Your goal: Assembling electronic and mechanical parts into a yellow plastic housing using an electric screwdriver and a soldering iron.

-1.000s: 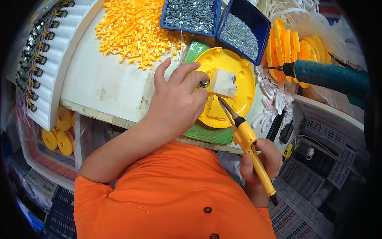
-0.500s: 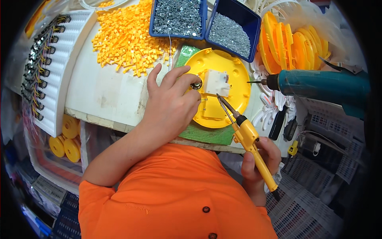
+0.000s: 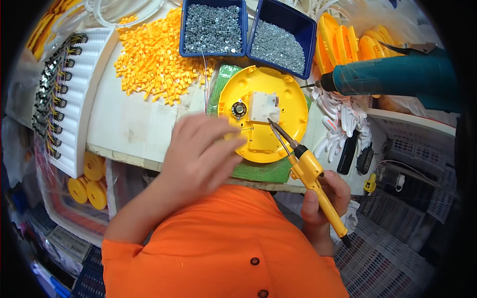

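Observation:
My right hand is closed round the handle of a yellow gun-type soldering iron. Its tip, with a thin guide tube alongside, points at the lower edge of a white block. That block sits inside a round yellow plastic shell, which lies on a green mat. A small round black part with a metallic centre rests in the shell, left of the block. My left hand, blurred by motion, hovers at the shell's lower left rim with fingers stretched and apart; I see nothing held.
Blue bins of small metal parts and screws stand behind the shell. Left lie a pile of yellow pieces and a white foam tray with wired parts. A teal electric screwdriver juts in from the right, near white parts.
My left hand has drawn back toward me and left from the round black part, leaving it uncovered. The soldering iron stays nearly in place. The view has shifted slightly.

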Action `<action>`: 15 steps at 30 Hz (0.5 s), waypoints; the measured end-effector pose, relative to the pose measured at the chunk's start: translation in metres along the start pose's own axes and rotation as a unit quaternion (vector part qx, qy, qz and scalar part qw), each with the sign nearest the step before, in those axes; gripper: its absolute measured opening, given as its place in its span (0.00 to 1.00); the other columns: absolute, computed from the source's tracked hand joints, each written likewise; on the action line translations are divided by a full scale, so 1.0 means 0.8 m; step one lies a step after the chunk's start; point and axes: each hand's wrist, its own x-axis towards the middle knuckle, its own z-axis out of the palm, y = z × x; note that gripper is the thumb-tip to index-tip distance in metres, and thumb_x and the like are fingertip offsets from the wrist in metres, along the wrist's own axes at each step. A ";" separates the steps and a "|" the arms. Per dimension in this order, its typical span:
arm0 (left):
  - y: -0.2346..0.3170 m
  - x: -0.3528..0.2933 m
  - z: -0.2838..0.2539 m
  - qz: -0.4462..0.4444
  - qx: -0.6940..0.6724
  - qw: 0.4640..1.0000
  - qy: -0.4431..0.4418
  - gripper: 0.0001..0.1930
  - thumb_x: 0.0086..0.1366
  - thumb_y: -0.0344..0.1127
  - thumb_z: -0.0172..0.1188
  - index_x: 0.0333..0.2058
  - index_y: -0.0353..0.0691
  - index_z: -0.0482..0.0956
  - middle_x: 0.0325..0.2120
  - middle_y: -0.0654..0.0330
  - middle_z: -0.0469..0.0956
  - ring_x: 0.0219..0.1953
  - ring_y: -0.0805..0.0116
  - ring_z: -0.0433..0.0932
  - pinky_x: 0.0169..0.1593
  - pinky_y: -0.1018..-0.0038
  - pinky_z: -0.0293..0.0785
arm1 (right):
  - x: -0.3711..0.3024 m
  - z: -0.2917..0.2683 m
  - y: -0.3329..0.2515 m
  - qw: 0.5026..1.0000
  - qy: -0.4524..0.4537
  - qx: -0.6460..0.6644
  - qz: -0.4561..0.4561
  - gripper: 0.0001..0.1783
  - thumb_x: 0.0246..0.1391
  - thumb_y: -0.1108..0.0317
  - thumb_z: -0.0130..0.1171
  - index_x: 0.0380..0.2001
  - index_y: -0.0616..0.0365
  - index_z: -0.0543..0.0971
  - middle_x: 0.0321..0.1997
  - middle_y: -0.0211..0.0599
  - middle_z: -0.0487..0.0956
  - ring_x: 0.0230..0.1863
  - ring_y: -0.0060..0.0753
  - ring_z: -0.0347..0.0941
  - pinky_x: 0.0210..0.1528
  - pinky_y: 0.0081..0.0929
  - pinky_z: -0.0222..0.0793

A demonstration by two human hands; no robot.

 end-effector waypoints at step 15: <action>-0.052 0.057 -0.041 -0.289 -0.004 0.956 -0.058 0.11 0.62 0.37 0.68 0.33 0.34 0.79 0.28 0.53 0.79 0.28 0.60 0.78 0.36 0.68 0.74 | -0.034 -0.007 0.005 0.997 -0.013 0.053 0.049 0.26 0.59 0.64 0.61 0.56 0.68 0.68 0.47 0.49 0.77 0.43 0.33 0.77 0.49 0.29 0.75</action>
